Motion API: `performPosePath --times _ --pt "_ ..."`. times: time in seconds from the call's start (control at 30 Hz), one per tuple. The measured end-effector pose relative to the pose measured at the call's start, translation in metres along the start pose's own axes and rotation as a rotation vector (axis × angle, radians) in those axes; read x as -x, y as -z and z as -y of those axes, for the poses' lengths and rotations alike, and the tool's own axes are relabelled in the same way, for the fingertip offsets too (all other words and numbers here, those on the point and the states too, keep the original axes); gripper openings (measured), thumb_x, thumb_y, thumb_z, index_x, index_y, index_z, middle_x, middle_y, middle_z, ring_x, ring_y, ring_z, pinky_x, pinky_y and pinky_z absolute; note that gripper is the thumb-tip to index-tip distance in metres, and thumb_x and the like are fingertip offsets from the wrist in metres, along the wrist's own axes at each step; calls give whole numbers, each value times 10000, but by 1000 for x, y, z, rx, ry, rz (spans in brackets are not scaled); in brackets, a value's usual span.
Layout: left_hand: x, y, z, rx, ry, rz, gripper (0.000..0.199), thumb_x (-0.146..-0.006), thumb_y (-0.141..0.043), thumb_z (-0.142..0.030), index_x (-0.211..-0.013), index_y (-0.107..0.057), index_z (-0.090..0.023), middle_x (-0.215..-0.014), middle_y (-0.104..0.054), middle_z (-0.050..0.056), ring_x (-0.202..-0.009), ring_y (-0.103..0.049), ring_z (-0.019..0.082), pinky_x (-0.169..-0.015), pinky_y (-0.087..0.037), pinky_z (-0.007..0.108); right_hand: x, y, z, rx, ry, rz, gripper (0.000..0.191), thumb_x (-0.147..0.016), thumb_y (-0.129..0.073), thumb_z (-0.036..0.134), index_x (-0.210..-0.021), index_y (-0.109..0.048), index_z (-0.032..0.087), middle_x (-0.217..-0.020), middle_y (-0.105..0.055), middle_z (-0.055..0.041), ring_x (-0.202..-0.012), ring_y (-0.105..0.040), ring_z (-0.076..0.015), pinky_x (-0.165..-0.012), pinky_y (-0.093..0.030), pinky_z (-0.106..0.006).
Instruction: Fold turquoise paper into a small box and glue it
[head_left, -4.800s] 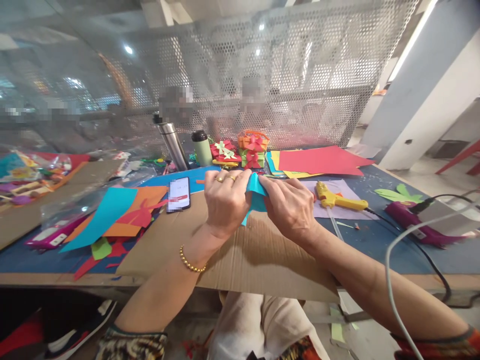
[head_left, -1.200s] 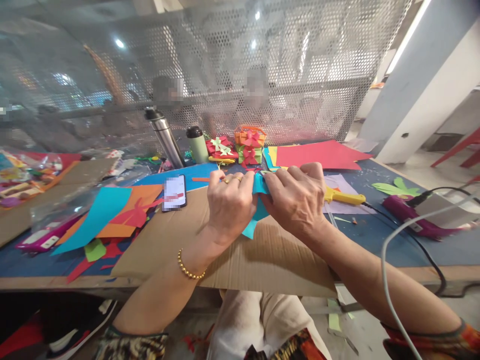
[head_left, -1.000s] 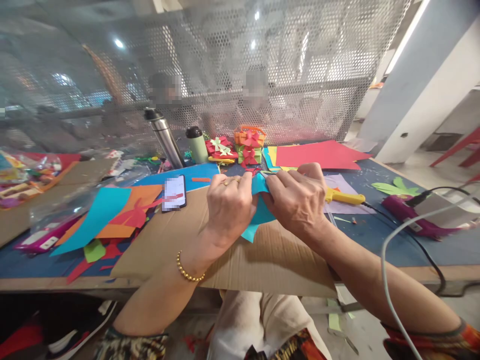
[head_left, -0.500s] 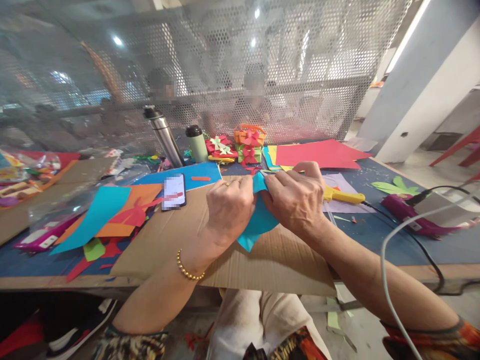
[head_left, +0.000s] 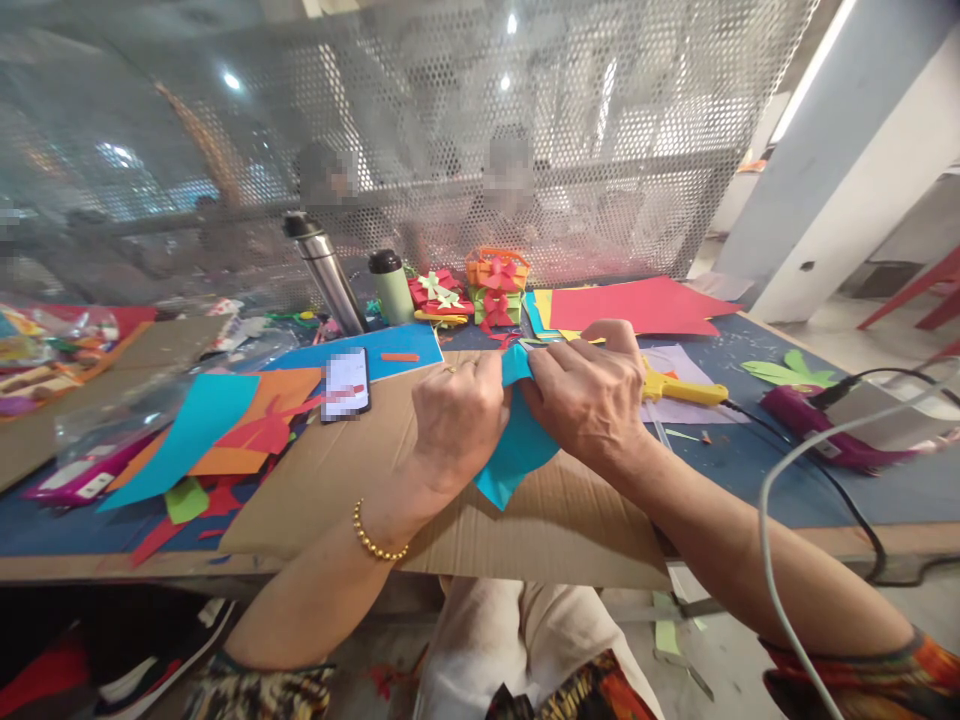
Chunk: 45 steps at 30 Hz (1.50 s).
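Observation:
A creased piece of blue paper [head_left: 517, 450] is held up between my two hands, over a brown cardboard sheet [head_left: 337, 490]. My left hand [head_left: 461, 415] has its fingers curled round the paper's left side, and a gold bead bracelet is on that wrist. My right hand [head_left: 589, 390] pinches the right side, knuckles up. A narrow part of the paper shows between the two fists, and its pointed lower end hangs free. The fingertips of both hands are hidden from view.
A phone [head_left: 346, 384], orange and blue paper [head_left: 187, 430] and scraps lie left. Behind stand a steel bottle [head_left: 330, 275], a green bottle [head_left: 391, 290] and small paper baskets [head_left: 498, 290]. Rightward are red paper [head_left: 637, 305], a yellow glue gun [head_left: 686, 388] and a white cable [head_left: 765, 520].
The lower point of the blue paper hangs slightly lower. Both hands keep their hold in nearly the same place, and the view has shifted slightly.

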<state>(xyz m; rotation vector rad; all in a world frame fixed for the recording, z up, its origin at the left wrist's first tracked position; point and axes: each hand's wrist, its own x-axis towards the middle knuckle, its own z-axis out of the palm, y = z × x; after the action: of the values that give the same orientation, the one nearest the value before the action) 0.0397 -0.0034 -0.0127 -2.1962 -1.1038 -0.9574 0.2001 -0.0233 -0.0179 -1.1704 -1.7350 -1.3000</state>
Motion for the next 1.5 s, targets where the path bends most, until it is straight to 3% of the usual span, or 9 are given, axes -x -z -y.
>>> performPosePath --times 0.23,0.4,0.57,0.8,0.97,1.13,1.27,1.5 --pt "-1 1 -1 -2 -5 23 137 -860 -597 -156 -856 -730 -190 -762 -789 96 -646 -721 258 -565 -400 341 0 0 0 -71 -33 54 324 -956 -543 181 -636 -568 225 -555 -566 25 -567 -434 -149 -775 -300 -370" --pt "-1 0 0 11 -28 12 195 -894 -569 -131 -981 -736 -183 -766 -794 80 -627 -709 235 -563 -396 332 0 1 -2 -96 -28 35 327 -973 -543 200 -649 -580 221 -569 -591 14 -574 -462 -151 -770 -308 -378" --pt "-3 3 2 32 -23 20 197 -974 -537 -192 -859 -696 -202 -718 -770 72 -620 -706 226 -560 -380 330 0 4 -1 -130 -42 77 315 -1004 -548 245 -700 -624 211 -616 -637 -3 -595 -470 -158 -777 -311 -395" --pt "-5 2 1 36 12 -30 260 -996 -513 -235 -989 -762 -159 -693 -761 90 -603 -708 253 -553 -381 347 1 4 4 -105 -10 48 271 -987 -540 118 -746 -630 203 -624 -657 18 -575 -494 -147 -796 -319 -373" --pt "-5 2 -1 36 9 23 299 -1030 -482 -253 -912 -744 -166 -705 -769 92 -617 -713 233 -578 -394 335 1 2 4 -80 -17 35 258 -969 -532 88 -757 -629 197 -608 -641 18 -570 -503 -148 -805 -318 -372" --pt "-5 1 -1 49 24 14 253 -1017 -523 -238 -1014 -765 -168 -762 -788 96 -650 -724 237 -593 -403 334 2 1 4 -113 -53 100 259 -972 -518 76 -782 -645 197 -629 -651 12 -585 -504 -154 -799 -311 -370" --pt "-5 1 1 51 38 -19 238 -985 -564 -227 -1114 -762 -195 -755 -790 65 -634 -714 228 -563 -373 333 2 2 6 -180 -46 59 260 -986 -538 88 -775 -665 170 -646 -659 -22 -598 -504 -153 -814 -306 -366" --pt "-6 0 3 80 34 -48 221 -949 -525 -140 -825 -689 -219 -691 -752 59 -620 -685 224 -605 -395 344 2 3 10 -93 -10 82 301 -1018 -493 105 -775 -648 194 -623 -626 0 -602 -487 -162 -798 -308 -367"
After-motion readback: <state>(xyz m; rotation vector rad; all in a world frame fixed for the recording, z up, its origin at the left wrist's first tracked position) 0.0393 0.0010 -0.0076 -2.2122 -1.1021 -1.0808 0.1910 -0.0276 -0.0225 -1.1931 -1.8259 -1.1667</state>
